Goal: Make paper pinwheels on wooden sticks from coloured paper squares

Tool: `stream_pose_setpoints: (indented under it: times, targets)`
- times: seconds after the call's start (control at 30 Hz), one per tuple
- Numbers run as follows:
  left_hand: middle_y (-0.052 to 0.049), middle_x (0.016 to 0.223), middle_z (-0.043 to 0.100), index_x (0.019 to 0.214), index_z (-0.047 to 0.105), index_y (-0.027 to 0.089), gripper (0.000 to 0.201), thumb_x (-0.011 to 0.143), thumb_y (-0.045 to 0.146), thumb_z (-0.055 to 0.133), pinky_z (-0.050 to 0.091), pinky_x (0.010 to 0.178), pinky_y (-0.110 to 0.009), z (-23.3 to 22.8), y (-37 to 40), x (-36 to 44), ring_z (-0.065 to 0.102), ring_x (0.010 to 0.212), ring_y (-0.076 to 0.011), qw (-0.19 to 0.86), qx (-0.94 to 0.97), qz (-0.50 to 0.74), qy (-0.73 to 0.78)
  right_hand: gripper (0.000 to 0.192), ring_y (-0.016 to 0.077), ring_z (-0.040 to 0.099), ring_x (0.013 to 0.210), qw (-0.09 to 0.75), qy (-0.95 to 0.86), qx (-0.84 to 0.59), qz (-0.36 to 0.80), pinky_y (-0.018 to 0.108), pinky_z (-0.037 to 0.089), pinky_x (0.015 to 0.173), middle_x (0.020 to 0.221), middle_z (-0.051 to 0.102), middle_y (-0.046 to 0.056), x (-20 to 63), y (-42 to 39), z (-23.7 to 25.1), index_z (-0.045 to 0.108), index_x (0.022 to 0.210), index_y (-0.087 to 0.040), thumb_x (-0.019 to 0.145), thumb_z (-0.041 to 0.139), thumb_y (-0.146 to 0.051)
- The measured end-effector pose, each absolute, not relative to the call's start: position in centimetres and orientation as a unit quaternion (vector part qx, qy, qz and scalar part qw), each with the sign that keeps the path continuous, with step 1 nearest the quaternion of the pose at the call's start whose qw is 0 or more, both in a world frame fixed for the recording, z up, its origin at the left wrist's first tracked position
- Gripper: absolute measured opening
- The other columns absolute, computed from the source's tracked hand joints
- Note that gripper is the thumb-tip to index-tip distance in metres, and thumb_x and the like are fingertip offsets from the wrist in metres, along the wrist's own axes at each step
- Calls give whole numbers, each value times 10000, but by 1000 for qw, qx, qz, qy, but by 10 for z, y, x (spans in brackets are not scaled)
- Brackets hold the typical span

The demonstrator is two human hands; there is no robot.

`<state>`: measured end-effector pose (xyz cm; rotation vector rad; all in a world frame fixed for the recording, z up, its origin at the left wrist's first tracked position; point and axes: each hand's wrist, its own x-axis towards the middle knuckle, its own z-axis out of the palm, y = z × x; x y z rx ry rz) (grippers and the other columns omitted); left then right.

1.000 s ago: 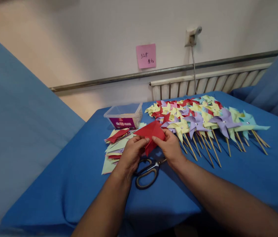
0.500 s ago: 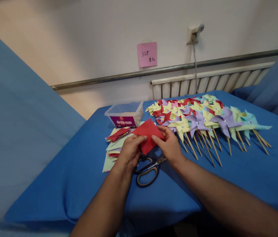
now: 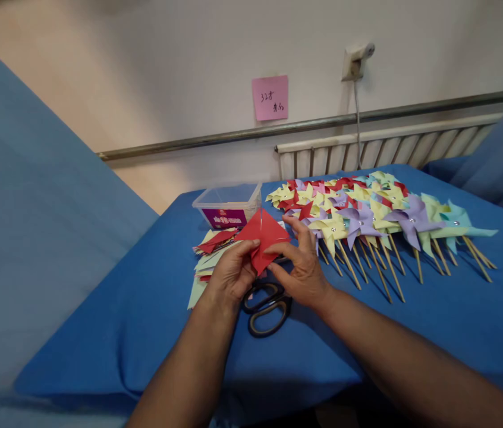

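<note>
Fingers (image 3: 251, 246) of the left hand (image 3: 229, 276) pinch the red paper (image 3: 264, 235) at its lower left edge, while the right hand (image 3: 302, 270) holds its lower right with loosely curled fingers, forefinger stretched along the sheet. That paper hangs just above the scissors (image 3: 266, 306) on the blue table (image 3: 412, 321), beside a stack of cut sheets (image 3: 209, 261). A slit shows near its top, so an uneven tug may tear it further. Pinwheels (image 3: 367, 217) lie close right; a stray elbow could scatter them.
</note>
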<state>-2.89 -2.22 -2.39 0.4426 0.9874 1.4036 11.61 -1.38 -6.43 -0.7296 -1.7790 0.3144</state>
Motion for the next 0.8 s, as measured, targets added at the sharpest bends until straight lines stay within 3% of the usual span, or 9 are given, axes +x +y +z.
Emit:
stream_pose_setpoints:
  times: [0.2,0.43,0.8]
  targets:
    - [-59,750,715,862,668,79,197,673,26,660,548,558,-217,-29,-22,-30,659,611,-137,642,213,602,424,26,273,419,1291,572,-747,-307,143,489,314,1093,1357,459,57,118,-12,-62,696,808,-246,812,670,-241]
    - [-37,699,703,748,678,90,147,615,58,731,534,587,-202,-33,-23,-26,636,589,-112,617,248,607,436,81,240,513,1173,584,-719,-320,199,437,407,1004,1205,559,85,118,-10,-63,658,755,-219,830,644,-244]
    - [-14,550,637,659,651,106,198,567,165,817,463,504,-209,-26,-28,-20,569,476,-101,596,301,579,468,128,242,565,1082,584,-693,-358,225,436,431,970,1081,616,76,120,-5,-65,608,673,-226,799,631,-215]
